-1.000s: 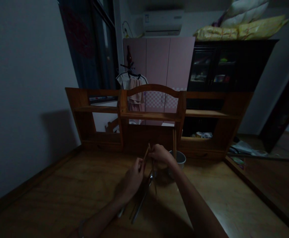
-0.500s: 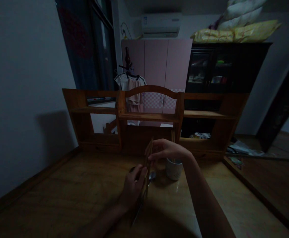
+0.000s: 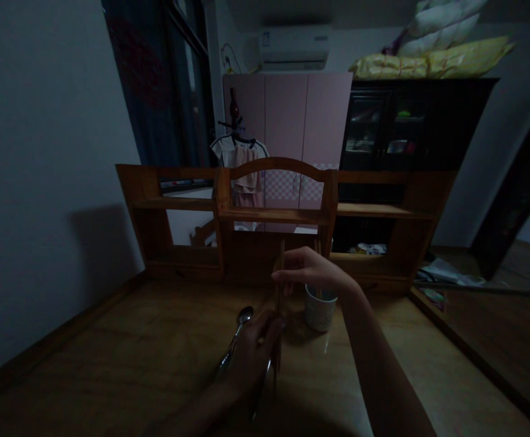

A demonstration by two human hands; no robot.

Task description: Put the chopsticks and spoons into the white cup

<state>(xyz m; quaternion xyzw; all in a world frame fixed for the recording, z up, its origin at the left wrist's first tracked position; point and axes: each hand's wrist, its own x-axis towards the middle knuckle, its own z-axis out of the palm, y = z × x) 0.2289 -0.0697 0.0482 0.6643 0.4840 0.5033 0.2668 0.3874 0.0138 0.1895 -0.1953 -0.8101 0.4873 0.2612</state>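
Wooden chopsticks (image 3: 282, 247) stand nearly upright above the table, gripped by both hands. My right hand (image 3: 308, 270) is closed around their upper part, thumb and fingers pinched together. Lower down, my left hand (image 3: 254, 347) wraps its fingers around the same chopsticks, whose lower ends show beneath it. A metal spoon (image 3: 245, 314) lies on the table just left of my left hand, its handle partly covered. Another thin metal handle (image 3: 260, 391) shows below that hand. Right of the chopsticks stands a pale patterned cup (image 3: 320, 312) with more chopsticks in it.
The wooden table (image 3: 124, 358) is backed by a wooden shelf unit (image 3: 274, 214) along its far edge. Raised edging runs down both sides of the table. Beyond stand a pink wardrobe (image 3: 285, 115), a dark cabinet (image 3: 447, 121) and hanging clothes (image 3: 242, 158).
The chopsticks have turned from tilted to nearly upright. My left hand has moved slightly right and down, uncovering the spoon bowl on its left and covering the one on its right.
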